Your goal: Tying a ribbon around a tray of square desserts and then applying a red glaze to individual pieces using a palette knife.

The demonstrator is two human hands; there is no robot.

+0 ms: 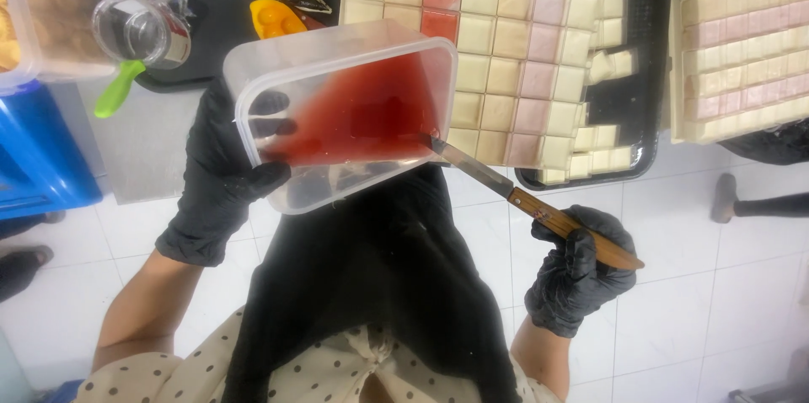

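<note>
My left hand [221, 169], in a black glove, grips a clear plastic container [341, 58] by its left wall and tilts it; red liquid [362, 112] pools inside it. My right hand [580, 272], also gloved black, holds a knife [527, 199] by its wooden handle. The blade tip reaches into the container's lower right corner, touching the red liquid. Behind the container lies a black tray [645, 74] of cream, pink and red square pieces [514, 32].
A second slab of cream and pink squares [742, 41] lies at the right. A clear measuring cup with a green handle [139, 37] and a yellow tool [276, 17] sit at the upper left, near a blue crate [38, 154]. White tiled floor below; another person's foot [723, 198] at the right.
</note>
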